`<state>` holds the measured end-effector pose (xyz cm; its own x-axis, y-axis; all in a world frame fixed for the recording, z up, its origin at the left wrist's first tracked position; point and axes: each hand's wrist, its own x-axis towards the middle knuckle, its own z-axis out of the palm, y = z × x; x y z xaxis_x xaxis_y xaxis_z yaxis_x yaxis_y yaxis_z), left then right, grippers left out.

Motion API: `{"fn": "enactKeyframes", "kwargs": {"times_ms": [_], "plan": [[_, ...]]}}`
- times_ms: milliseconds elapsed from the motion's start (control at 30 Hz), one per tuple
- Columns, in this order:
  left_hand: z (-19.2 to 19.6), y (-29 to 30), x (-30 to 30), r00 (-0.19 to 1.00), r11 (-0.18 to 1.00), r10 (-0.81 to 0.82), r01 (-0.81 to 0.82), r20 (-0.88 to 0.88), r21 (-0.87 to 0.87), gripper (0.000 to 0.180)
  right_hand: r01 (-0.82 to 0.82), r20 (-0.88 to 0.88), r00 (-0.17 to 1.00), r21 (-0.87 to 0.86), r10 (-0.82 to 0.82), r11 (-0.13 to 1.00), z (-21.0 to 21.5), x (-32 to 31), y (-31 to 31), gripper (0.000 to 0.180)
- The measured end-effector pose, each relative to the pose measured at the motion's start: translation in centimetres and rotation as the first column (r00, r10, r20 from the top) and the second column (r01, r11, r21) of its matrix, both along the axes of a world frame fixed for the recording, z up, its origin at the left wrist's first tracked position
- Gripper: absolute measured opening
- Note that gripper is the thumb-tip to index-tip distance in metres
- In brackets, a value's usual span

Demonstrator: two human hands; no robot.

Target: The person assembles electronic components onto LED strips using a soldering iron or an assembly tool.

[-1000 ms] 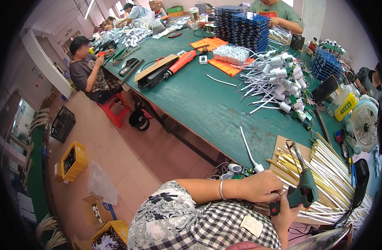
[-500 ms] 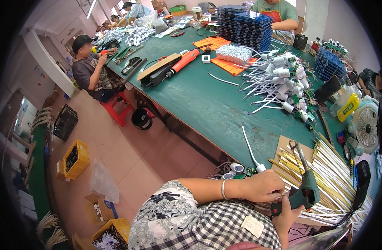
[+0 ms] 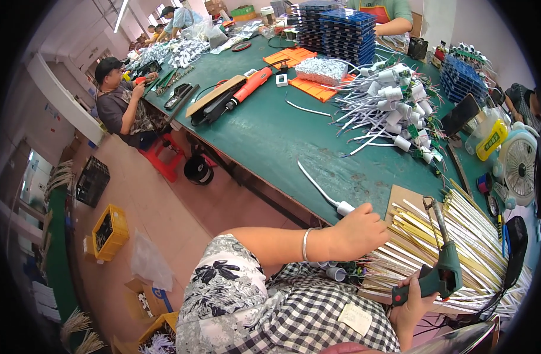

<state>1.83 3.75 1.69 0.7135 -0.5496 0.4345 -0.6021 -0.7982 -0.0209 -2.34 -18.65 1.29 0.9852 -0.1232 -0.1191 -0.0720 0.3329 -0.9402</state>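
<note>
My left hand [image 3: 360, 233], a silver bangle at its wrist, is closed and raised over the near edge of the table. Against its far side is a white cylindrical housing [image 3: 345, 207] with a white cable, which moves along with the hand; the finger contact itself is hidden. My right hand [image 3: 413, 307] is wrapped round the grip of a dark green soldering gun [image 3: 446, 272], its metal barrel and thin tip pointing up and away. Under and beside the gun lie many thin white and yellow strips [image 3: 418, 233] on a piece of cardboard [image 3: 400, 197].
A heap of white housings with cables and green boards [image 3: 400, 106] covers the table's right side. Blue trays [image 3: 347, 35], an orange power screwdriver [image 3: 252, 85] and a fan [image 3: 518, 168] stand around. Co-workers sit at the left and far sides. More housings [image 3: 335, 273] lie near my lap.
My left hand has moved away from the soldering gun, up and left, with the white housing and cable shifting along. The right hand has moved slightly, still holding the gun.
</note>
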Motion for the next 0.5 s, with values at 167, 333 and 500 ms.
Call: {"fn": "enactKeyframes", "kwargs": {"times_ms": [167, 333, 500], "plan": [[-1.9, -0.8, 0.1, 0.990, 0.966, 0.001, -0.038, -0.142, -0.256, 0.005, 0.003, -0.009, 1.000, 0.000, -0.003, 1.000, -0.2, -0.1, -0.4, 0.050], [-2.9, -0.8, 0.8, 0.970, 0.943, -0.063, -0.018, -0.233, -0.332, 0.008, 0.012, -0.029, 1.000, 0.013, -0.012, 1.000, -0.5, 0.2, -0.5, 0.049], [-3.3, -0.8, 1.5, 0.964, 0.934, -0.120, 0.028, -0.237, -0.357, 0.009, -0.021, -0.042, 0.999, 0.012, 0.022, 1.000, -0.6, 0.4, -0.7, 0.047]]}}
